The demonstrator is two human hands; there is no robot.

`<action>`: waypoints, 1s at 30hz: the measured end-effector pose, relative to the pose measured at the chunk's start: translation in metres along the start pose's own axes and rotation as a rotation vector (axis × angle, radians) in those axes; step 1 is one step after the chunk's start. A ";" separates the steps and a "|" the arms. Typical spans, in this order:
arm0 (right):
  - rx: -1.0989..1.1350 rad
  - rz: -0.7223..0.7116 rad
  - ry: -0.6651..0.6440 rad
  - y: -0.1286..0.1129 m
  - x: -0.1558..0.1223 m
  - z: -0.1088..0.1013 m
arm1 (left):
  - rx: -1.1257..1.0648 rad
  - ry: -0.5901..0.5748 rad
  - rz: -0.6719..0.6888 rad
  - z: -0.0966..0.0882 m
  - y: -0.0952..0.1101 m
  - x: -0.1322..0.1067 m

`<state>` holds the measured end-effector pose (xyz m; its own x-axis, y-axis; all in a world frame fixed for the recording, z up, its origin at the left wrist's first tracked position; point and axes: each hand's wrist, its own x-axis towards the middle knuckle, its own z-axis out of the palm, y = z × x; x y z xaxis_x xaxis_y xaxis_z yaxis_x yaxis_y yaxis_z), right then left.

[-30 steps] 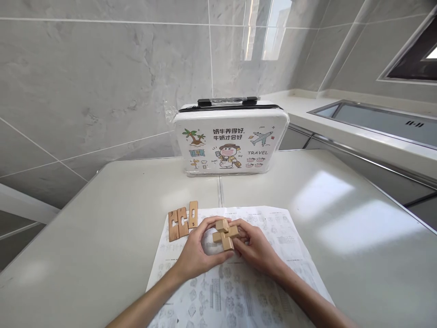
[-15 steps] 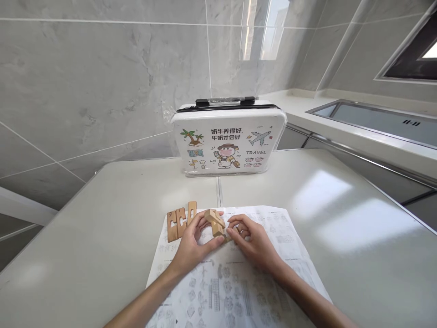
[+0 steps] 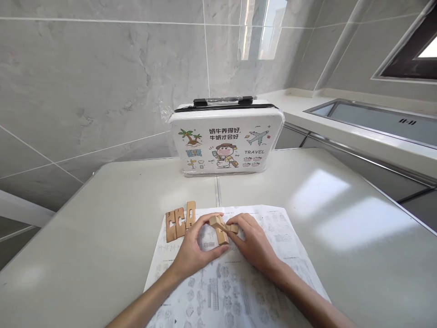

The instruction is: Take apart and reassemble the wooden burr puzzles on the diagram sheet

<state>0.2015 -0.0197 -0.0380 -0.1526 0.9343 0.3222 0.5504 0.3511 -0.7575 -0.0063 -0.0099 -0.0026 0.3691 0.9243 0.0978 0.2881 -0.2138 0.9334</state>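
Note:
My left hand (image 3: 191, 250) curls its thumb and fingers around a small cluster of notched wooden puzzle blocks (image 3: 222, 237) above the printed sheet. My right hand (image 3: 254, 241) pinches another small wooden puzzle piece (image 3: 233, 228) against the right side of that cluster. Parts of the blocks are covered by my fingers, so I cannot tell how they interlock. Beyond my left hand lie three flat wooden pieces with cut-out slots: a C-shaped one (image 3: 170, 232), a second beside it (image 3: 179, 228), and a narrower one (image 3: 193, 208) with an oval slot.
Under my hands a large paper sheet (image 3: 201, 296) with printed diagrams covers part of the white table (image 3: 102, 218). A white, plastic-wrapped travel case (image 3: 208, 157) with cartoon pictures stands at the back against the tiled wall. To the right runs a counter (image 3: 293, 102) with an inset sink.
My right hand has brought the small piece up from near the sheet against the cluster. The blocks in my left hand have turned slightly, and its thumb has shifted.

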 end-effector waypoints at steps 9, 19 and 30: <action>0.238 -0.098 -0.051 0.000 0.002 -0.002 | 0.070 0.013 0.079 0.001 -0.002 0.001; 0.275 0.103 0.047 0.001 0.009 -0.011 | 0.348 0.179 0.083 0.001 -0.006 0.001; -0.077 0.136 0.134 0.015 0.005 -0.004 | 0.613 0.194 0.188 0.004 -0.012 0.003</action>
<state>0.2119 -0.0105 -0.0454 0.0351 0.9544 0.2966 0.6200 0.2119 -0.7554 -0.0057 -0.0058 -0.0149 0.3127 0.8817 0.3532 0.7054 -0.4646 0.5354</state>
